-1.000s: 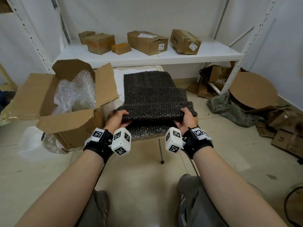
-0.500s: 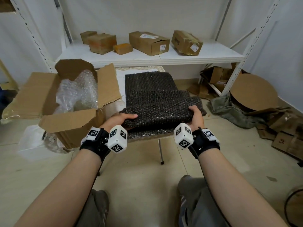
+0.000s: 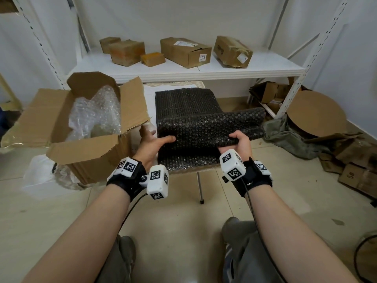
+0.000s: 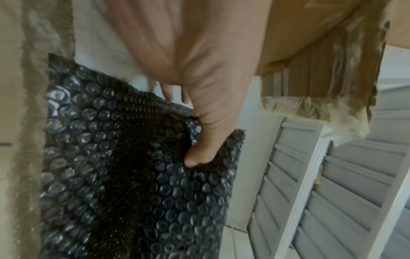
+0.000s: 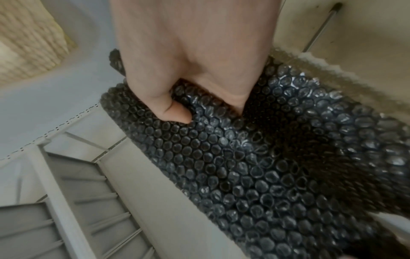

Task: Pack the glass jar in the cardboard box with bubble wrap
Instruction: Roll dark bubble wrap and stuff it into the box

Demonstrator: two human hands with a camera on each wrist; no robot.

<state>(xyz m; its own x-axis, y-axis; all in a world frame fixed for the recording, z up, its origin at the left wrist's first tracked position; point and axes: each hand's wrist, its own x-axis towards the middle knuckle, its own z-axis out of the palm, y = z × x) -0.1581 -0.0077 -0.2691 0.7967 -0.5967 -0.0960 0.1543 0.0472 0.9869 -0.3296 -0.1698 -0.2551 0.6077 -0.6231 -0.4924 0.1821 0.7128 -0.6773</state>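
A sheet of black bubble wrap (image 3: 204, 127) (image 4: 133, 175) (image 5: 266, 166) lies in folds on a small table (image 3: 149, 92). My left hand (image 3: 157, 139) (image 4: 195, 126) holds its near left edge, thumb pressed on top and fingers reaching past the edge. At the near right, my right hand (image 3: 237, 139) (image 5: 188, 105) grips the raised fold, thumb on top. The open cardboard box (image 3: 87, 158) stands to the left with clear bubble wrap (image 3: 95, 111) bunched inside. No glass jar shows in any view.
A white shelf (image 3: 204, 70) behind the table carries several cardboard boxes (image 3: 185, 52). A grey cloth (image 3: 289, 137), a round cardboard disc (image 3: 316, 113) and flattened boxes lie on the floor at right. The table's thin leg (image 3: 199, 186) stands near my knees.
The top fold of black wrap has lifted and stretched to the right. My left hand has slid forward along the left edge and turned palm-up; my right hand keeps its grip.
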